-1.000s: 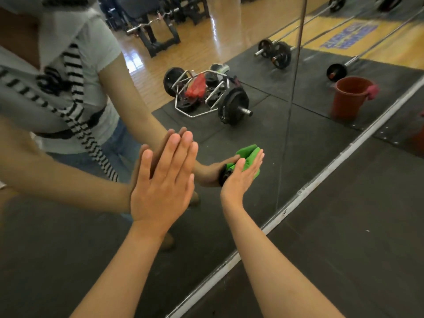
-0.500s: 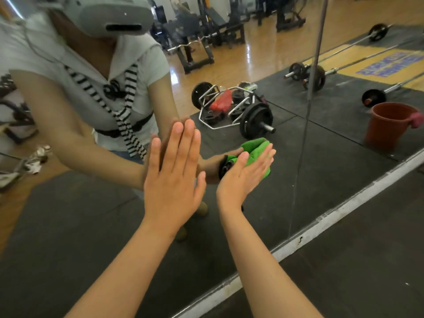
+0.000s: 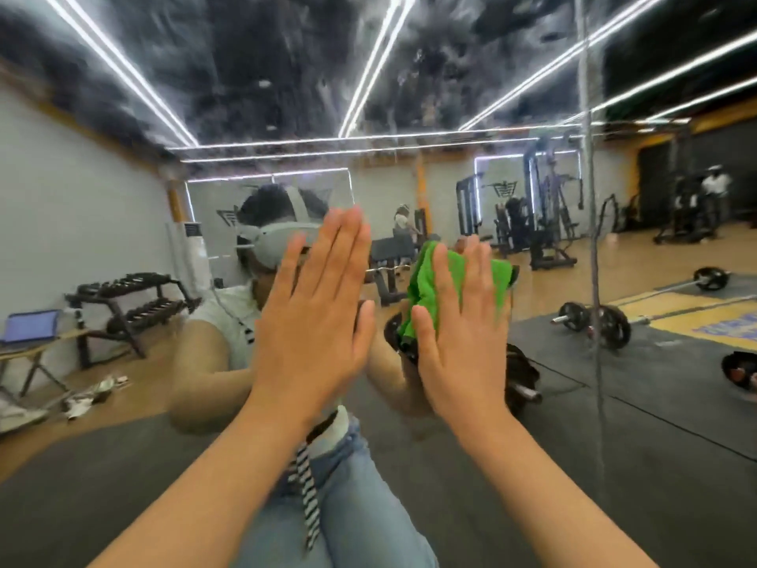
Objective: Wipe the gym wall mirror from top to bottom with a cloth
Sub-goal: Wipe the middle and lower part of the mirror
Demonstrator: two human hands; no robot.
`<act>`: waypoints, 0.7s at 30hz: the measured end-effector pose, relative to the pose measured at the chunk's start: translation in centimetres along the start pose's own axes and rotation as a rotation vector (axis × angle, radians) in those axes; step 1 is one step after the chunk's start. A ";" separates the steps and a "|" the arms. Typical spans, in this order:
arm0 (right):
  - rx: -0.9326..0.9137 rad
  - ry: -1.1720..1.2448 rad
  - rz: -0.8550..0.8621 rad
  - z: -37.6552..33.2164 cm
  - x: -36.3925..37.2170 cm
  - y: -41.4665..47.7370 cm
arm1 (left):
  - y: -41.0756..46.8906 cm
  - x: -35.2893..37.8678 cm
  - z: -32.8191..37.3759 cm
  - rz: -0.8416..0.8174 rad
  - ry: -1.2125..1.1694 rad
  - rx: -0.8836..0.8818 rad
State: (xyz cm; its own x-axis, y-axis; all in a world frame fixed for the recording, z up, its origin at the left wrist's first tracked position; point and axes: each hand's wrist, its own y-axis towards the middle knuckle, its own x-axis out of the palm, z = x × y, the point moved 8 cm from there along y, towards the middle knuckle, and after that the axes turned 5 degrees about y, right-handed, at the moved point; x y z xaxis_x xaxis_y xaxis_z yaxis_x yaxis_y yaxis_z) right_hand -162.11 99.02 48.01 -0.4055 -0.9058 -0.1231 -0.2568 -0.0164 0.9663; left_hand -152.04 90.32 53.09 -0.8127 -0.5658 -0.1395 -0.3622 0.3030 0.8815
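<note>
The gym wall mirror [image 3: 655,424] fills the whole view and reflects the room and the person. My left hand [image 3: 315,309] lies flat on the glass with its fingers straight and together, holding nothing. My right hand [image 3: 458,334] presses a green cloth [image 3: 426,289] flat against the mirror, just right of the left hand. The cloth bunches out above and left of the fingers. A vertical seam [image 3: 592,239] between mirror panels runs right of my right hand.
The reflection shows a dumbbell rack [image 3: 127,305] at the left, a loaded barbell [image 3: 594,321] on black mats at the right, weight machines [image 3: 545,223] at the back and ceiling light strips. Streaks mark the upper glass.
The view has swung upward from the floor edge of the mirror to the ceiling reflection. Both hands have slid higher on the glass, the right one still pressing the cloth.
</note>
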 end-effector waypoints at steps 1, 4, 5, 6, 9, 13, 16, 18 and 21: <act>-0.068 -0.008 -0.028 -0.5 0.2 -0.7 | 0.0 -0.1 0.0 0.006 -0.004 -0.003; -0.267 -0.067 -0.124 -0.8 0.1 -1.2 | -0.3 0.1 0.0 -0.042 -0.022 -0.009; -0.291 -0.086 -0.140 -0.3 -0.4 0.4 | -0.3 0.1 0.0 -0.056 -0.019 -0.006; -0.264 -0.089 -0.133 0.2 -1.1 2.8 | -0.2 0.1 0.0 -0.066 -0.014 -0.003; -0.037 -0.046 -0.049 1.6 -2.8 9.9 | -0.1 0.1 0.1 -0.072 0.014 0.003; -0.044 -0.049 0.013 -0.5 -1.4 7.5 | -0.5 0.3 0.1 -0.061 0.021 -0.013; -0.249 -0.093 -0.102 -1.1 0.0 1.2 | -0.4 0.2 0.1 -0.042 0.035 -0.007; -0.366 -0.144 -0.195 0.6 -0.1 -0.6 | -0.3 0.1 0.2 -0.043 0.039 -0.007; -0.255 -0.159 -0.207 5.0 -1.9 3.1 | -0.2 0.2 0.2 -0.061 0.028 -0.014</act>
State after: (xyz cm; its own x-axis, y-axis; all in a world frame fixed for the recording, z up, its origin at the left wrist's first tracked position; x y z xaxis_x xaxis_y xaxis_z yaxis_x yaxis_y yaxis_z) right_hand -166.51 102.82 50.07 -0.5038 -0.7955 -0.3367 -0.1293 -0.3159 0.9399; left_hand -152.15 90.29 52.78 -0.7760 -0.6045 -0.1802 -0.4040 0.2568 0.8780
